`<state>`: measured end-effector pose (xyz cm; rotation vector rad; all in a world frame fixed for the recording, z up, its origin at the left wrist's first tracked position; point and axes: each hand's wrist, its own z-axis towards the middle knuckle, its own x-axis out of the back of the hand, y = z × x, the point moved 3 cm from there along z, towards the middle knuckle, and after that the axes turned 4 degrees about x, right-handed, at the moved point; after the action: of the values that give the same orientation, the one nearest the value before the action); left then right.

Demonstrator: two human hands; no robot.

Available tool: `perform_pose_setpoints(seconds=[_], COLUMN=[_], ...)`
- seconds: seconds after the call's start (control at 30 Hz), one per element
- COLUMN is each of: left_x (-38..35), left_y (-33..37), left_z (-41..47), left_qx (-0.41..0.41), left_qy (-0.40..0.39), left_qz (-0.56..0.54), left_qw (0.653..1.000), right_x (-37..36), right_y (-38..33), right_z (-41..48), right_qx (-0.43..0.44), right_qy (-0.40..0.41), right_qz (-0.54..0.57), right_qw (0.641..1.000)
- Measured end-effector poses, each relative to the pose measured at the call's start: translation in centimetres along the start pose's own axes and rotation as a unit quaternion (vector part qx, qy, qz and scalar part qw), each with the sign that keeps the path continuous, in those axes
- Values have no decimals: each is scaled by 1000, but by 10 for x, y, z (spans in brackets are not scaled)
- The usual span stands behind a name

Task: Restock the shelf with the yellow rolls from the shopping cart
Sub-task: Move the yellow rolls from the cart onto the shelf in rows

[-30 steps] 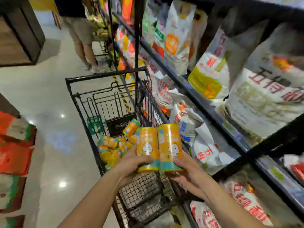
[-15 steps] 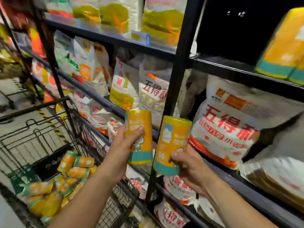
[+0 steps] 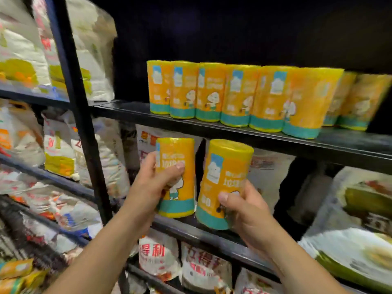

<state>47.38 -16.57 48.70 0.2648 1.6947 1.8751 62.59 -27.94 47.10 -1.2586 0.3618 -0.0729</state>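
Both rolls have risen from cart height to just under the black metal shelf board (image 3: 212,129). The left grip (image 3: 152,187) wraps one yellow plastic-wrapped roll with a teal band (image 3: 180,166). The right grip (image 3: 244,213) wraps its twin roll (image 3: 227,166), tilted toward 1 o'clock. A row of matching rolls (image 3: 233,94) stands at 12 to 2 o'clock. I'd lift both clear of the lip, level them, then seat them at 11 o'clock, touching the row's end.

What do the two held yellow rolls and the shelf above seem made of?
Held yellow rolls: likely thin plastic film, glossy and wrinkled on top, with printed labels. Shelf: probably black painted metal, judging by its thin, faintly shiny edge.
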Motion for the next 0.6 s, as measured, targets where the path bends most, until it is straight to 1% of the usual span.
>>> perform_pose_setpoints(seconds=[0.2,0.4,0.5,0.6], left_x=[-121,-226,-266,-296], left_y=[10,22,34,51], left_z=[-24,-39,-37,-32], left_qx=[-50,-75,-88,-105], left_qy=[-75,-163,-187,-193], left_qz=[39,56,74,87], left_qw=[995,982,976,972], right_x=[88,161,188,209], right_y=[-62,-126,-153,-178], right_z=[-60,-108,-122,-128], right_qx=[40,89,105,120], right_qy=[38,58,80,97], right_qz=[-17,-66,-98,-133], right_qw=[998,992,986,979])
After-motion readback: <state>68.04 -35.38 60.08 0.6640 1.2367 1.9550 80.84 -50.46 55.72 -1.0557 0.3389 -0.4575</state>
